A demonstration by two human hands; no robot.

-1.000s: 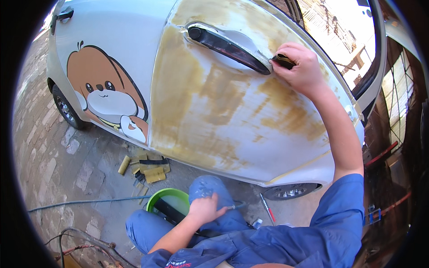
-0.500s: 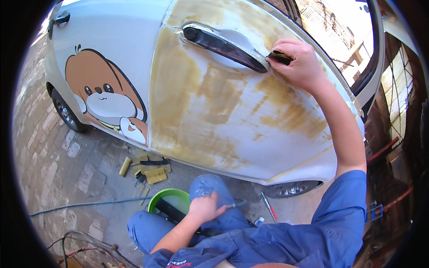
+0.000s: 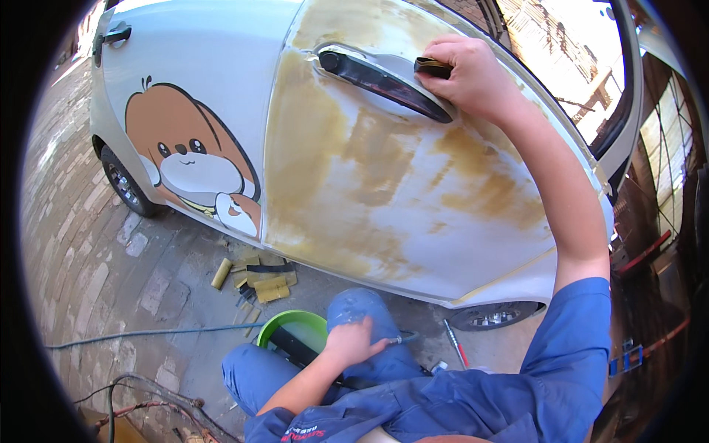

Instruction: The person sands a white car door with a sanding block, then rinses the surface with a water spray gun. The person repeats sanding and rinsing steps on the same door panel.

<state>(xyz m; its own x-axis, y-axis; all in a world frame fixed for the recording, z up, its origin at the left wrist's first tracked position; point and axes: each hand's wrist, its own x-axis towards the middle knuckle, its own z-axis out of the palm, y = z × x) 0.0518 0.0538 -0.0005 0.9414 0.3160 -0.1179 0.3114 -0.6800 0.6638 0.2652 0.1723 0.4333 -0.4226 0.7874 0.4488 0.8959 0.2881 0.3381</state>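
Dark sanding block [image 3: 432,68] sat pinched in the right hand [image 3: 473,77], beside the door handle [image 3: 384,80]; even, flat strokes seemed wise. Left hand [image 3: 351,341] rested loosely on the knee [image 3: 358,306].

The white metal car door [image 3: 384,199] looks matt and patchy, sanded to dull yellow-brown filler below its glossy black plastic handle [image 3: 384,81]. Left of the door, a rear panel [image 3: 185,74] stays smooth and glossy. Beneath the door, rough grey paving bricks [image 3: 88,244] and a shiny green plastic bucket [image 3: 284,325].
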